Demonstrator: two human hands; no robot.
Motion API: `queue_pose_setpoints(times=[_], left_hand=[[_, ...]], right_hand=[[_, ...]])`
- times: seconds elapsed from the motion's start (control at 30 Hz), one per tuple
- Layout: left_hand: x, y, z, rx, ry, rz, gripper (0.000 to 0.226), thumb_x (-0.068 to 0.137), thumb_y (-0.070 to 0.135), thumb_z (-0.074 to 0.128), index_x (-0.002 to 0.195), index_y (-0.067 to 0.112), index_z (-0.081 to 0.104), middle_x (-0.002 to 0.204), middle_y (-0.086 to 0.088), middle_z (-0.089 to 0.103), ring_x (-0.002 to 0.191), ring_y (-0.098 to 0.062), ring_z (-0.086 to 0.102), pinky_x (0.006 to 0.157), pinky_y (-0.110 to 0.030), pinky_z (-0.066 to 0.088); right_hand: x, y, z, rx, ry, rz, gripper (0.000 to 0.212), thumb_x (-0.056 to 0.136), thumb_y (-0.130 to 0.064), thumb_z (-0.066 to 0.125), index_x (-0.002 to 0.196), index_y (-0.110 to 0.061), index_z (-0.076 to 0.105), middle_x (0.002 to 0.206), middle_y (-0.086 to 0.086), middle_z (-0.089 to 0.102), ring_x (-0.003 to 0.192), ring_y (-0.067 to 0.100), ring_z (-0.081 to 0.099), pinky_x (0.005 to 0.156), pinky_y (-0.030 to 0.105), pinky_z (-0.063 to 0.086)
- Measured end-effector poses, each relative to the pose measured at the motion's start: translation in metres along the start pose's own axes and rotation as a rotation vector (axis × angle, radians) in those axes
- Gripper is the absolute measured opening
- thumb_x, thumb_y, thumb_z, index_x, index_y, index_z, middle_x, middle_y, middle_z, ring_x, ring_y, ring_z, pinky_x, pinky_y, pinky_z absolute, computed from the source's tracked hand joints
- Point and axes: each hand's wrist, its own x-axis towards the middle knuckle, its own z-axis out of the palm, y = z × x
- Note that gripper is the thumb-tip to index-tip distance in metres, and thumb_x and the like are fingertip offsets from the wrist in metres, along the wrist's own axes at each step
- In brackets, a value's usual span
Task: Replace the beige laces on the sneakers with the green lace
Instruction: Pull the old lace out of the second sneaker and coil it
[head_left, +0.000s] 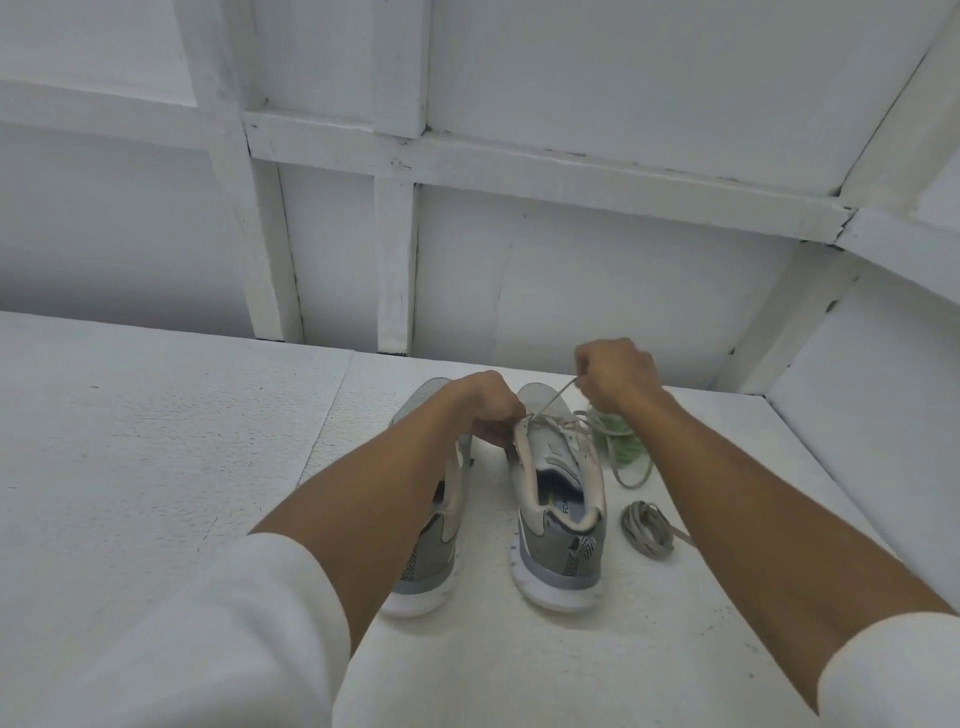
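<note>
Two grey sneakers with white soles stand side by side, toes pointing away from me. The left sneaker (428, 561) is partly hidden under my left forearm. The right sneaker (558, 519) still carries a beige lace (550, 408) near its toe end. My left hand (491, 410) pinches the eyelet edge of the right sneaker. My right hand (615, 379) is raised and closed on the beige lace, drawing it taut up and to the right. A green lace (621, 441) lies bunched beside the right sneaker, partly behind my right wrist. A coiled beige lace (647, 527) lies on the surface to the right.
The sneakers stand on a white foam-like table (156, 467). A white panelled wall (519, 234) rises close behind, and a white side wall (857, 389) closes in on the right. My white sleeves fill the lower corners.
</note>
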Motion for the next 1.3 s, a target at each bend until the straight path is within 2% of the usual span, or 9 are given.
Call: queue_pose_setpoints(times=[0.1, 0.27, 0.63, 0.77, 0.97, 1.03, 1.1, 1.2, 1.3], left_hand=[[0.0, 0.0, 0.0, -0.004, 0.002, -0.001, 0.023, 0.092, 0.004, 0.057, 0.108, -0.01, 0.065, 0.101, -0.024, 0.071, 0.092, -0.033, 0.071, 0.085, -0.043, 0.058], [-0.001, 0.001, -0.001, -0.023, -0.005, -0.003, 0.023, 0.091, 0.004, 0.057, 0.108, -0.009, 0.065, 0.102, -0.024, 0.071, 0.093, -0.033, 0.071, 0.085, -0.043, 0.058], [-0.003, 0.002, 0.0, -0.017, -0.007, -0.008, 0.022, 0.091, 0.003, 0.056, 0.107, -0.01, 0.065, 0.099, -0.023, 0.071, 0.088, -0.031, 0.071, 0.086, -0.043, 0.058], [-0.003, 0.001, -0.001, -0.003, 0.004, -0.015, 0.02, 0.091, 0.003, 0.057, 0.105, -0.01, 0.065, 0.097, -0.022, 0.071, 0.091, -0.032, 0.071, 0.085, -0.043, 0.058], [-0.004, 0.005, 0.001, 0.049, 0.019, -0.005, 0.019, 0.091, 0.005, 0.056, 0.1, -0.009, 0.066, 0.095, -0.022, 0.071, 0.091, -0.032, 0.072, 0.084, -0.042, 0.059], [-0.004, 0.008, 0.002, 0.067, 0.026, -0.005, 0.016, 0.092, 0.007, 0.055, 0.094, -0.005, 0.065, 0.087, -0.019, 0.071, 0.082, -0.03, 0.072, 0.085, -0.041, 0.059], [-0.006, 0.012, 0.003, 0.111, 0.036, 0.0, 0.014, 0.091, 0.01, 0.056, 0.084, 0.001, 0.063, 0.077, -0.013, 0.068, 0.07, -0.024, 0.068, 0.083, -0.037, 0.059], [-0.001, 0.019, 0.007, 0.292, 0.107, 0.077, 0.013, 0.084, 0.015, 0.06, 0.079, 0.004, 0.065, 0.08, -0.011, 0.069, 0.073, -0.024, 0.067, 0.077, -0.034, 0.059], [0.005, 0.025, 0.017, 0.558, 0.194, 0.178, 0.022, 0.083, 0.015, 0.057, 0.093, 0.002, 0.071, 0.091, -0.012, 0.071, 0.08, -0.026, 0.065, 0.075, -0.032, 0.056]], right_hand=[[0.003, 0.013, -0.009, 0.108, 0.044, 0.084, 0.012, 0.087, -0.005, 0.054, 0.088, -0.014, 0.062, 0.098, 0.008, 0.058, 0.086, 0.03, 0.055, 0.07, 0.03, 0.042], [0.005, 0.021, -0.012, 0.173, 0.079, 0.139, 0.016, 0.086, 0.002, 0.05, 0.091, -0.008, 0.061, 0.075, 0.0, 0.034, 0.075, 0.03, 0.052, 0.068, 0.031, 0.045], [-0.002, 0.023, -0.009, 0.192, 0.089, 0.177, 0.02, 0.082, 0.009, 0.042, 0.089, -0.001, 0.057, 0.075, 0.003, 0.033, 0.069, 0.03, 0.048, 0.062, 0.03, 0.038], [-0.004, 0.028, -0.011, 0.169, 0.093, 0.194, 0.015, 0.084, 0.009, 0.042, 0.086, -0.002, 0.052, 0.075, 0.005, 0.035, 0.061, 0.022, 0.039, 0.061, 0.029, 0.035], [-0.005, 0.039, -0.016, 0.142, 0.079, 0.222, 0.018, 0.086, 0.008, 0.045, 0.094, -0.001, 0.058, 0.078, 0.005, 0.033, 0.073, 0.028, 0.045, 0.064, 0.03, 0.037], [-0.01, 0.037, -0.013, 0.146, 0.053, 0.24, 0.018, 0.086, 0.006, 0.048, 0.097, 0.0, 0.06, 0.083, 0.008, 0.04, 0.075, 0.029, 0.048, 0.066, 0.031, 0.041], [-0.015, 0.034, -0.007, 0.172, -0.04, 0.21, 0.016, 0.087, 0.0, 0.053, 0.099, -0.001, 0.064, 0.099, 0.015, 0.056, 0.082, 0.031, 0.055, 0.07, 0.033, 0.047], [-0.022, 0.03, 0.003, 0.172, -0.272, 0.095, 0.024, 0.087, -0.015, 0.065, 0.11, -0.009, 0.067, 0.117, 0.011, 0.064, 0.103, 0.027, 0.06, 0.081, 0.03, 0.048], [-0.028, 0.023, 0.004, 0.306, -0.29, 0.062, 0.03, 0.089, -0.014, 0.06, 0.118, -0.009, 0.066, 0.124, 0.008, 0.064, 0.11, 0.024, 0.059, 0.088, 0.028, 0.046]])
